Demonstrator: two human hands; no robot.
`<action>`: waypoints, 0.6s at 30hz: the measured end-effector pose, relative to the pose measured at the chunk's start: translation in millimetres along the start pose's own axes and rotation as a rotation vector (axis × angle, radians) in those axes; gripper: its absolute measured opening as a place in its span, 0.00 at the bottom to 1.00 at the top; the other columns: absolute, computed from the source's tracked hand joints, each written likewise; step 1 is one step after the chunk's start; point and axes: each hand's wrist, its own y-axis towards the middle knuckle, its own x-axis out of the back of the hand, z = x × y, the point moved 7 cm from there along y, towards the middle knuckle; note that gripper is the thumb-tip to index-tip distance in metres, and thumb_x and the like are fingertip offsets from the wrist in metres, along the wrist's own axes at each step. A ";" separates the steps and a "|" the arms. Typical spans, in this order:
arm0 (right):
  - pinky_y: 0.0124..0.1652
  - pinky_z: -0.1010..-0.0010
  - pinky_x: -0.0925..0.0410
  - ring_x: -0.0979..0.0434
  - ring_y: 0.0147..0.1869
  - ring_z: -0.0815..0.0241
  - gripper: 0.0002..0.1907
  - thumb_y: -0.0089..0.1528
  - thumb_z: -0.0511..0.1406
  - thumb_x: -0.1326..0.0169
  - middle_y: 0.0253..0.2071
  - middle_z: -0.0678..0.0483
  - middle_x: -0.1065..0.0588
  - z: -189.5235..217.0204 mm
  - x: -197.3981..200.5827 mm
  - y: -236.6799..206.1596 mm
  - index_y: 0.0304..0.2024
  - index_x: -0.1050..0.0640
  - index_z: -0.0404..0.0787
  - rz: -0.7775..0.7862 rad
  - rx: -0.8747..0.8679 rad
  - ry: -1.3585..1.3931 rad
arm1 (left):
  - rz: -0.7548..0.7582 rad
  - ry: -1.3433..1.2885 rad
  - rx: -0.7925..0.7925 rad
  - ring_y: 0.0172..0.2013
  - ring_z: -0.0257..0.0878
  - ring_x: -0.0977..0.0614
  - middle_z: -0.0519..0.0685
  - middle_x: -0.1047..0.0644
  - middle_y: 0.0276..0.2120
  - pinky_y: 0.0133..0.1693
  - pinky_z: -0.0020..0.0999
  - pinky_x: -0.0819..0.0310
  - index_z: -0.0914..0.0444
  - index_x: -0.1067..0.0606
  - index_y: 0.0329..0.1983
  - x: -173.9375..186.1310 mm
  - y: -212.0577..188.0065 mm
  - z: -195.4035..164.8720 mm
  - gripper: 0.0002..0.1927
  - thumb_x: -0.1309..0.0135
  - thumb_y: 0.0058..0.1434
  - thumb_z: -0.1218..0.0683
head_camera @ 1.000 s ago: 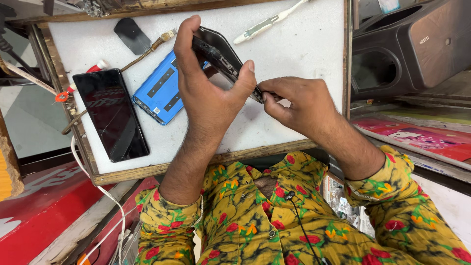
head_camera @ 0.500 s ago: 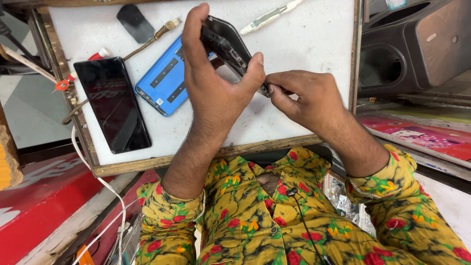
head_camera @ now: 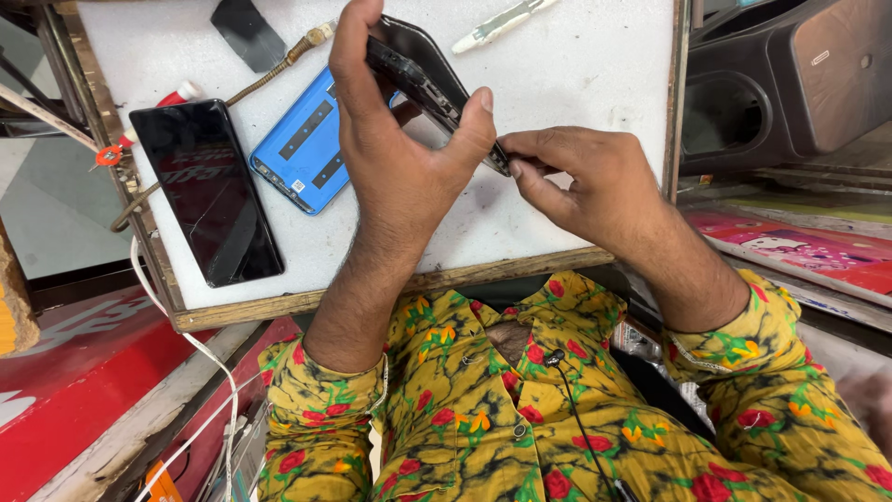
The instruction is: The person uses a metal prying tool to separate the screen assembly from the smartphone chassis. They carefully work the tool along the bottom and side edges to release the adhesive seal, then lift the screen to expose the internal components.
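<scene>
We see the left hand (head_camera: pixel 400 177) raised above the white-topped, wood-framed bench (head_camera: pixel 576 84), gripping a dark, partly opened smartphone (head_camera: pixel 418 74) edge-on; the thumb presses its lower end and the fingers (head_camera: pixel 348 56) curl over its upper end, so that the phone is held tilted in the air, clear of the bench surface. The right hand (head_camera: pixel 595 186) meets the phone at its lower corner, its thumb and forefinger pressed together in a pinch on that corner; whether they also hold a small tool we cannot tell.

On the bench, just left of the left hand, lies a blue rectangular phone back cover (head_camera: pixel 302 149), and farther left, well apart from the hands, a black glass phone screen (head_camera: pixel 204 191) lies flat near the bench's left edge. A small dark flat piece (head_camera: pixel 246 33) rests near the top edge, with a slim brass-tipped tool (head_camera: pixel 279 65) beside it. A white, pen-like tool (head_camera: pixel 502 20) lies at the top, to the right of the held phone. A black speaker box (head_camera: pixel 790 84) stands beyond the right edge of the bench. Both forearms emerge from yellow floral sleeves (head_camera: pixel 316 418).
</scene>
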 end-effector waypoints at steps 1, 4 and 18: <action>0.35 0.70 0.24 0.16 0.40 0.56 0.11 0.66 0.33 0.38 0.42 0.48 0.18 0.2 -0.5 0.9 0.50 0.18 0.38 -0.006 -0.007 -0.027 | -0.005 0.015 0.009 0.56 0.37 0.22 0.51 0.36 0.59 0.51 0.29 0.15 0.54 0.51 0.73 -0.5 -1.1 -0.1 0.46 0.29 0.66 0.60; 0.36 0.68 0.25 0.16 0.39 0.55 0.10 0.66 0.34 0.38 0.41 0.48 0.18 1.8 -1.1 2.7 0.49 0.18 0.39 -0.017 -0.017 -0.049 | -0.013 -0.005 0.019 0.56 0.37 0.22 0.51 0.36 0.59 0.51 0.29 0.15 0.54 0.50 0.73 -0.3 -0.4 0.3 0.46 0.30 0.65 0.60; 0.42 0.63 0.24 0.16 0.45 0.48 0.09 0.68 0.34 0.41 0.44 0.48 0.18 11.1 2.5 3.6 0.49 0.19 0.38 -0.025 0.049 -0.055 | -0.032 0.054 0.040 0.59 0.41 0.26 0.54 0.35 0.64 0.63 0.32 0.23 0.58 0.47 0.74 4.8 0.0 -3.3 0.46 0.28 0.64 0.58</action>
